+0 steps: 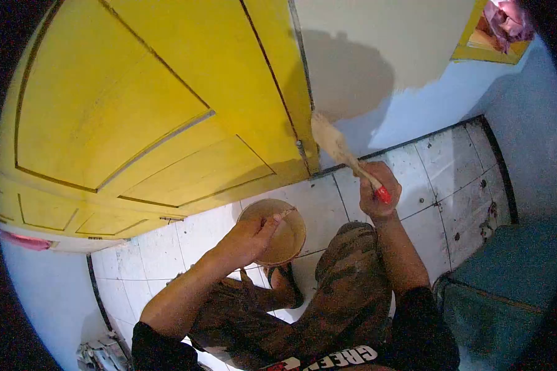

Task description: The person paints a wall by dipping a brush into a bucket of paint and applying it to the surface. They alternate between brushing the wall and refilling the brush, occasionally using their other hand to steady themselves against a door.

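My right hand (379,188) is closed around a paintbrush (351,159) whose handle ends in red. Its paint-covered head points up and left, at the edge of the yellow door (229,154) and the wall beside it; whether the bristles touch is hard to tell. My left hand (254,240) grips the rim of a round bucket (302,224), fingers over the near-left edge. Beige paint (286,241) shows inside it. Fresh-looking beige covers the upper part of the wall (414,37), with a pale bluish strip (408,120) below.
White floor tiles (458,185) with dark specks run below the wall, edged by a dark skirting line. A dark teal box-like piece (507,266) stands at the right. A yellow-framed opening (498,52) holds pink cloth. A folded grey item (102,353) lies lower left.
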A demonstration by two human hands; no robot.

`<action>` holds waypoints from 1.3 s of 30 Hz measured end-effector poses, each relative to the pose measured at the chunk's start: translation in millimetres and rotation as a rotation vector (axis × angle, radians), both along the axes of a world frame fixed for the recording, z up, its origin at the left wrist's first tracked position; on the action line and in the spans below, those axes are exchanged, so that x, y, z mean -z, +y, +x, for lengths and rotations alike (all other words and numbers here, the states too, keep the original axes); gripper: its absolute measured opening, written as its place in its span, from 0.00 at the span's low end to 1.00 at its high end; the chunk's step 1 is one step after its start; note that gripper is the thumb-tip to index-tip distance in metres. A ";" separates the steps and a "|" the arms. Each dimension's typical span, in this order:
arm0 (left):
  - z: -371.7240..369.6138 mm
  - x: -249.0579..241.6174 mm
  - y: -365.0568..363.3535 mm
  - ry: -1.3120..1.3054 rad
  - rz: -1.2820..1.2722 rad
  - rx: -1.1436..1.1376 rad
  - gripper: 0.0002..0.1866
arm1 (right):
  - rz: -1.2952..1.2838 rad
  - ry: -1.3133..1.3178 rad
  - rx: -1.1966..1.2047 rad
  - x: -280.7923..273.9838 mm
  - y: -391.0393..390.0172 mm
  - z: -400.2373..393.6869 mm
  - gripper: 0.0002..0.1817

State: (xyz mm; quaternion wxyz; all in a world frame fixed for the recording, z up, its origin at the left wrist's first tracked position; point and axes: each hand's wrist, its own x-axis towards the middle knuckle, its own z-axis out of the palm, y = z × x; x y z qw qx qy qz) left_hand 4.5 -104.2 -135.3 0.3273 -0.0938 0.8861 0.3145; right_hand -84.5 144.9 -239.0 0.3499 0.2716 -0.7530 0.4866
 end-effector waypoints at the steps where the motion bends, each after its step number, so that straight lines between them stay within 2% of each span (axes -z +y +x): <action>1: -1.8 -4.6 1.7 -0.006 0.005 0.011 0.34 | -0.019 0.052 0.000 3.4 2.3 -7.8 0.10; 3: -1.7 -9.5 3.7 -0.011 0.011 0.018 0.34 | -0.037 0.105 -0.004 9.8 11.7 -19.1 0.11; 5: -1.0 -11.2 5.6 0.084 0.202 0.050 0.34 | -0.238 0.001 0.121 14.6 27.1 -27.2 0.17; 6: -0.7 -10.7 5.8 0.088 0.204 0.049 0.34 | -0.138 -0.124 0.278 6.5 30.8 -21.4 0.24; 7: -0.7 -9.8 5.9 0.097 0.164 0.066 0.34 | -0.139 -0.117 0.278 3.7 32.9 -16.6 0.24; 9: -1.6 -11.4 9.0 0.111 0.121 0.092 0.34 | -0.187 -0.099 0.052 1.7 36.9 -10.5 0.24; 10: -1.5 -15.2 12.7 0.132 0.147 0.077 0.31 | -0.262 0.107 -0.054 1.8 33.2 -16.5 0.23; 11: -1.6 -16.5 15.6 0.153 0.172 0.064 0.29 | -0.265 0.111 -0.046 -0.2 32.9 -17.3 0.23; 13: 0.0 -9.1 15.6 0.145 0.152 0.066 0.30 | -0.077 -0.064 -0.011 -11.7 31.1 -15.4 0.24; 14: 0.9 -5.1 14.7 0.118 0.127 0.076 0.31 | -0.194 0.003 -0.071 -4.1 32.9 -26.4 0.25; 15: 2.4 -3.6 13.9 0.103 0.108 0.082 0.32 | -0.207 0.000 -0.065 4.0 37.4 -31.8 0.25; 17: 6.1 -1.3 12.7 0.061 0.109 0.087 0.33 | -0.371 -0.157 0.209 18.1 47.1 -38.9 0.22; 18: 6.3 -1.5 12.5 0.036 0.132 0.083 0.34 | -0.546 0.011 0.100 22.8 47.3 -40.6 0.20; 19: 4.0 -4.1 14.1 0.038 0.125 0.081 0.34 | -0.553 0.013 0.098 19.8 51.0 -35.6 0.20; 21: -0.5 -10.5 18.5 -0.228 -0.113 0.106 0.34 | -0.289 0.003 0.228 8.3 60.9 -17.5 0.21; 22: 2.4 -6.4 16.6 -0.226 -0.108 0.103 0.34 | -0.163 0.092 0.330 10.2 61.6 -16.8 0.18; 23: 7.9 1.2 13.0 -0.033 -0.008 0.116 0.34 | -0.158 0.094 0.328 13.1 58.0 -17.8 0.18; 25: 8.6 2.4 14.0 0.158 0.094 0.130 0.34 | 0.128 0.132 0.428 14.4 39.1 -17.7 0.12; 27: 2.3 -5.7 18.8 -0.057 -0.013 0.112 0.33 | 0.324 0.159 0.273 3.0 19.4 -13.2 0.07; 28: 0.3 -4.6 19.3 -0.061 -0.022 0.114 0.33 | 0.315 0.154 0.276 4.1 8.2 -13.0 0.07; 30: -1.7 -0.6 19.5 -0.285 -0.156 0.083 0.33 | 0.042 0.261 0.059 9.7 -7.0 -11.3 0.09; 31: 1.3 3.0 17.9 -0.295 -0.166 0.086 0.33 | 0.032 0.251 0.064 12.7 -7.3 -6.7 0.09; 33: 8.1 10.3 15.0 0.028 -0.045 0.135 0.34 | 0.032 0.219 0.094 15.7 -4.5 -0.1 0.16; 34: 6.7 10.1 14.8 0.027 -0.047 0.134 0.34 | 0.031 0.218 0.094 17.8 -2.6 -0.2 0.16; 36: 2.3 9.6 14.7 -0.167 -0.126 0.181 0.34 | -0.016 0.164 0.051 21.3 1.6 -1.1 0.15; 39: 3.6 16.1 10.1 -0.131 -0.159 0.219 0.35 | -0.041 0.187 0.005 19.2 3.4 -7.2 0.15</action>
